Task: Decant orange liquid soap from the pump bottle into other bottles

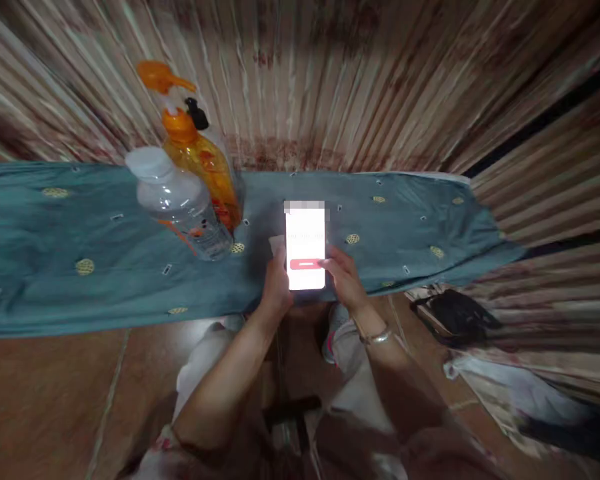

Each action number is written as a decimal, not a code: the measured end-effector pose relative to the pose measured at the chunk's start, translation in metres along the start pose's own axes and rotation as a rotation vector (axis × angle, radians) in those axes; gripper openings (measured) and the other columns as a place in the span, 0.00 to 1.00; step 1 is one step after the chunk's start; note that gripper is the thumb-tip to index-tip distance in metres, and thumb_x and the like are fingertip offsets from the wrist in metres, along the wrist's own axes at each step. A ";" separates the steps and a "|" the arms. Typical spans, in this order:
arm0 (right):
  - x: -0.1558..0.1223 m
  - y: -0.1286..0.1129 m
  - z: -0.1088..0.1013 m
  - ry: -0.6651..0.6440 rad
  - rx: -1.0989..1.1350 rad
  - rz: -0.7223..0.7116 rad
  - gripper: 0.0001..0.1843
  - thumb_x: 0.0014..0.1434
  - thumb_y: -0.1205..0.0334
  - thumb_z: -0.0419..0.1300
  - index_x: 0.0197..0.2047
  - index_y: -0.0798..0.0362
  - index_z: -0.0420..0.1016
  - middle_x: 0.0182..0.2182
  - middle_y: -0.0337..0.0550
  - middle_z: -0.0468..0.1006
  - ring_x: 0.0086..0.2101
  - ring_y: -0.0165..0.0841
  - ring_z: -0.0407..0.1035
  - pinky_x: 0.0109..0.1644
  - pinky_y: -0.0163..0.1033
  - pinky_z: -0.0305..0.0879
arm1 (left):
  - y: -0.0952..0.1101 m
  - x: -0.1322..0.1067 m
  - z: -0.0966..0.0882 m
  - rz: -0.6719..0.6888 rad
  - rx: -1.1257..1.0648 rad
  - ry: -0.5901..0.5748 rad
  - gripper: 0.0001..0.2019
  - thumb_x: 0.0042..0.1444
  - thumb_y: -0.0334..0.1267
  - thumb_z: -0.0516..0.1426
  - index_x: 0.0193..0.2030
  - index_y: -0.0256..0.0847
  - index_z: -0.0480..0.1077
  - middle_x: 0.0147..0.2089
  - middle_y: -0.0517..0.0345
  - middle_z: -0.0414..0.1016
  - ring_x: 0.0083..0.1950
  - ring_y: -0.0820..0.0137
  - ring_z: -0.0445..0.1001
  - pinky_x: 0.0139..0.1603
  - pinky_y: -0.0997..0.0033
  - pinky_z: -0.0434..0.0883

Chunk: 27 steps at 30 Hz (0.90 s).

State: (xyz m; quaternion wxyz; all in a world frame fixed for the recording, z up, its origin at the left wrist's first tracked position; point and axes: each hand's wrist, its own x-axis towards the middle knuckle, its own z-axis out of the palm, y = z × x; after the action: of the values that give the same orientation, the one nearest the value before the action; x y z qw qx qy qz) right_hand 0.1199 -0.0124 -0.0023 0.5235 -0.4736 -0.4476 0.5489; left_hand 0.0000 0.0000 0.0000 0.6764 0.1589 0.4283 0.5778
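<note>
From the head camera, my left grip (277, 280) is wrapped around the left edge of a lit phone (305, 247), while the thumb of my right grip (347, 280) lies over the right end of a red bar low on its white screen. Whether the right fingers close on the phone behind that edge, I cannot tell. The phone, its long side pointing away from me, sits directly between both grips, over the near part of a surface (115, 230) covered in teal patterned cloth. A pale scrap (276, 245) shows just beside my left fingertips.

Beyond and to the left of my left grip stand a clear bottle (180, 207) with a white cap and, just behind it, an amber pump bottle (205, 167) with an orange head; a black nozzle (197, 115) shows behind that. A pleated curtain (300, 87) hangs beyond both grips. A silvery bracelet (377, 337) circles my right wrist. Below my right grip is a shoe (331, 347) on the tiled floor (45, 400); farther right lies a dark, blurred item (457, 317).
</note>
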 end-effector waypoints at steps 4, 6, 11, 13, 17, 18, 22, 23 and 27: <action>0.000 -0.002 0.001 0.009 -0.015 0.006 0.14 0.50 0.57 0.62 0.40 0.47 0.83 0.40 0.37 0.86 0.44 0.41 0.78 0.46 0.44 0.74 | 0.001 0.000 0.002 -0.034 -0.007 0.025 0.17 0.63 0.48 0.55 0.44 0.37 0.77 0.39 0.54 0.84 0.48 0.61 0.82 0.51 0.65 0.76; 0.000 -0.003 0.002 0.012 -0.026 0.008 0.14 0.50 0.56 0.62 0.41 0.46 0.83 0.41 0.37 0.86 0.46 0.42 0.77 0.48 0.45 0.74 | 0.001 0.000 0.002 -0.037 -0.010 0.033 0.17 0.63 0.48 0.55 0.44 0.37 0.77 0.39 0.54 0.84 0.48 0.60 0.82 0.51 0.65 0.76; -0.001 -0.003 0.001 0.014 -0.030 -0.002 0.14 0.51 0.57 0.62 0.42 0.46 0.83 0.42 0.37 0.86 0.48 0.42 0.77 0.54 0.47 0.72 | 0.001 0.001 0.002 -0.035 -0.004 0.044 0.17 0.64 0.48 0.54 0.43 0.38 0.78 0.39 0.53 0.84 0.48 0.59 0.82 0.52 0.63 0.76; -0.001 -0.002 0.000 0.013 -0.032 -0.005 0.14 0.52 0.57 0.62 0.42 0.45 0.83 0.43 0.37 0.85 0.49 0.42 0.76 0.55 0.48 0.72 | 0.001 0.001 0.002 -0.038 -0.003 0.043 0.17 0.64 0.49 0.55 0.43 0.38 0.78 0.40 0.53 0.84 0.49 0.59 0.82 0.53 0.63 0.75; 0.000 -0.001 -0.001 0.008 -0.040 -0.006 0.14 0.53 0.55 0.62 0.42 0.45 0.83 0.43 0.37 0.85 0.50 0.43 0.76 0.57 0.49 0.71 | 0.001 0.000 0.002 -0.045 0.009 0.031 0.18 0.65 0.48 0.53 0.43 0.37 0.77 0.40 0.52 0.84 0.49 0.59 0.82 0.53 0.62 0.76; 0.000 -0.001 -0.001 0.008 -0.042 -0.005 0.14 0.53 0.55 0.62 0.42 0.45 0.83 0.43 0.37 0.85 0.49 0.43 0.76 0.56 0.49 0.71 | 0.001 0.001 0.002 -0.047 0.015 0.032 0.18 0.66 0.48 0.52 0.43 0.37 0.77 0.40 0.52 0.84 0.48 0.59 0.82 0.52 0.62 0.76; 0.000 -0.001 0.000 0.012 -0.041 -0.007 0.15 0.52 0.55 0.62 0.43 0.45 0.83 0.42 0.37 0.85 0.48 0.43 0.77 0.54 0.48 0.72 | 0.001 0.001 0.002 -0.041 0.017 0.038 0.17 0.65 0.49 0.54 0.44 0.38 0.77 0.41 0.53 0.84 0.48 0.59 0.83 0.52 0.62 0.76; 0.000 -0.001 0.000 0.012 -0.032 -0.012 0.14 0.52 0.56 0.62 0.42 0.45 0.83 0.42 0.37 0.86 0.48 0.43 0.77 0.54 0.48 0.72 | 0.001 0.001 0.002 -0.040 0.013 0.038 0.17 0.64 0.49 0.54 0.44 0.38 0.78 0.40 0.53 0.84 0.48 0.59 0.83 0.52 0.62 0.76; 0.000 -0.001 0.000 0.006 0.005 -0.018 0.13 0.52 0.58 0.62 0.40 0.45 0.83 0.41 0.37 0.86 0.48 0.42 0.77 0.54 0.48 0.72 | 0.002 0.000 0.003 -0.045 -0.001 0.040 0.18 0.65 0.49 0.54 0.44 0.37 0.78 0.39 0.52 0.84 0.46 0.60 0.83 0.52 0.62 0.76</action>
State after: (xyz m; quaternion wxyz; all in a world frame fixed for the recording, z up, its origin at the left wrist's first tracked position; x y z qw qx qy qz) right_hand 0.1198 -0.0121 -0.0015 0.5311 -0.4700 -0.4488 0.5437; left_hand 0.0015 0.0016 0.0032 0.6805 0.1373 0.4451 0.5656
